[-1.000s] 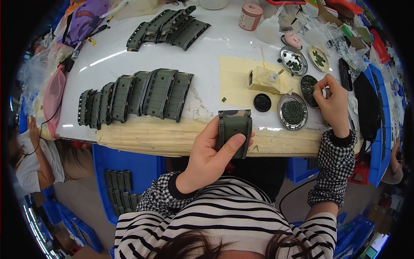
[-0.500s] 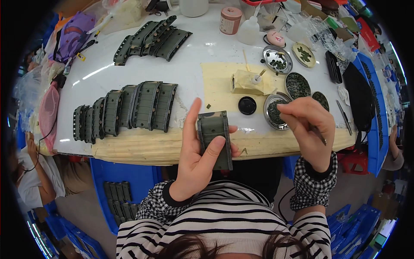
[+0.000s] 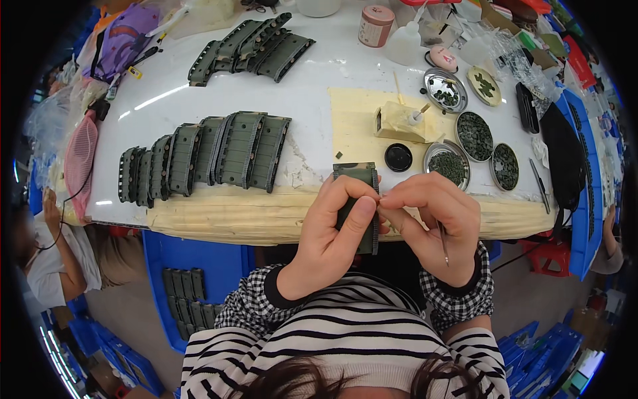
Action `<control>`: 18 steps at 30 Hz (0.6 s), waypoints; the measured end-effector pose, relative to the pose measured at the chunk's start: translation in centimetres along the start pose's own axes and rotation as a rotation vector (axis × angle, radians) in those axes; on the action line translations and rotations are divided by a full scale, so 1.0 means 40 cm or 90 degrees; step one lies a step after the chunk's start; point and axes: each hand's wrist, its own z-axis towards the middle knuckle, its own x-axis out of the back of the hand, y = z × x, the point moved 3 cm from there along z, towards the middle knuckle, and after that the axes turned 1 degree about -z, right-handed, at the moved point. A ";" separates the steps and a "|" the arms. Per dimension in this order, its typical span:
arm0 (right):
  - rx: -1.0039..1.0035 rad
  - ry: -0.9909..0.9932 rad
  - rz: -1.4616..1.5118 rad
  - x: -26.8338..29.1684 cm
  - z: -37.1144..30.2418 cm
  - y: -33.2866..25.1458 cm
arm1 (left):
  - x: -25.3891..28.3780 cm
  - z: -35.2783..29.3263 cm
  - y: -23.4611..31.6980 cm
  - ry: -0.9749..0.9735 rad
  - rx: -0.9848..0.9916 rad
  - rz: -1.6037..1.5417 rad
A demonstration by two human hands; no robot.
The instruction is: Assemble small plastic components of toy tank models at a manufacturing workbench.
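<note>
My left hand (image 3: 325,233) is closed around a dark green curved panel (image 3: 354,171) with a camouflage-patterned top and ridged side edges. At the panel's right edge, the thumb and forefinger of my right hand (image 3: 438,216) are pinched together; any small piece between them is too small to make out. A slim metal tool (image 3: 444,246) is tucked in the curled fingers of that same hand, its tip pointing down. Just beyond the hands stand a round metal dish (image 3: 468,174) of tiny green pieces and a black round lid (image 3: 399,157). One green bit (image 3: 339,155) lies beyond the panel.
Rows of similar green panels (image 3: 232,149) and a stack of them (image 3: 256,50) occupy the left of the table. A wrapped pot with a brush (image 3: 402,122) stands on yellow paper. More dishes (image 3: 474,136) sit at right. Below left is a blue bin (image 3: 193,256).
My right hand has moved left from the dish of tiny pieces to the panel's right edge. My left forefinger has curled down onto the panel. The view has shifted slightly.
</note>
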 end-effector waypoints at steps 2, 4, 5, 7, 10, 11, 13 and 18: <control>0.006 -0.011 -0.011 -0.002 0.002 -0.002 | 0.004 0.001 0.001 -0.002 -0.035 0.040; 0.004 -0.012 -0.010 -0.009 -0.002 -0.002 | 0.010 0.010 0.001 -0.009 -0.089 0.091; 0.004 -0.012 -0.007 -0.011 -0.003 0.000 | 0.012 0.014 0.001 -0.013 -0.106 0.108; 0.006 -0.011 0.003 -0.015 -0.003 0.003 | 0.016 0.014 0.003 -0.030 -0.099 0.109; 0.001 -0.010 0.014 -0.018 -0.005 0.007 | 0.013 0.012 0.018 -0.059 -0.025 -0.001; -0.001 -0.009 0.018 -0.019 -0.007 0.009 | 0.012 0.012 0.024 -0.068 -0.005 -0.025; -0.003 -0.004 0.032 -0.019 -0.010 0.012 | 0.009 0.012 0.029 -0.086 0.035 -0.073; -0.004 0.013 0.048 -0.030 -0.018 0.021 | 0.012 0.008 0.007 -0.082 0.022 -0.139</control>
